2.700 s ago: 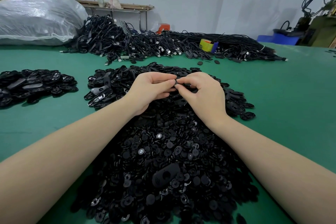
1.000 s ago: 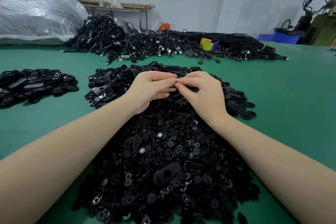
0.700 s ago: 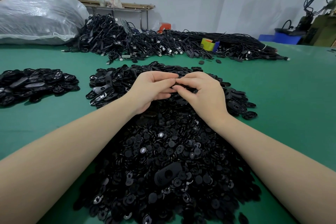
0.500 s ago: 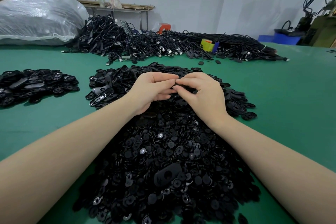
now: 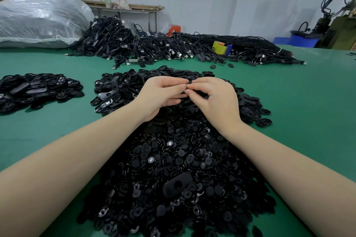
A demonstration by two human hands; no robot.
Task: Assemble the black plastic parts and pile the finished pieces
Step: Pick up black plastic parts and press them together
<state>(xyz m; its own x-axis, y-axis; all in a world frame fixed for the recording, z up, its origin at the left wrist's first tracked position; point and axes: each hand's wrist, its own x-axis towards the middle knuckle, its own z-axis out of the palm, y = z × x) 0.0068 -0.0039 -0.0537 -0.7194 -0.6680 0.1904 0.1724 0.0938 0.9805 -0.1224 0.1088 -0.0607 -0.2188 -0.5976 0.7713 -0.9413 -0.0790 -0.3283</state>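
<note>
While I lean over the green tabletop [image 5: 300, 102], it stretches out on every side of my arms and carries everything here. At its far left edge lies a big clear plastic sack [image 5: 40, 21], and beside that a long tangle of black cables [image 5: 173, 48] runs across the back, with a small yellow box [image 5: 219, 47] sitting among them. Right under my forearms spreads the largest heap of small round black parts [image 5: 173, 179], with one longer oval shell [image 5: 177, 186] lying on top of it near me. Beyond my hands sits a second heap of oval black shells [image 5: 123, 90], and well apart to the left a third, flatter pile of pieces [image 5: 38, 88]. My left hand [image 5: 161, 96] and my right hand [image 5: 215, 98] meet above the far end of the big heap, fingertips touching. Both are curled and pinched together on one small black part [image 5: 189, 82], held between my thumbs and forefingers; only a sliver of it shows, so I cannot tell its shape.
</note>
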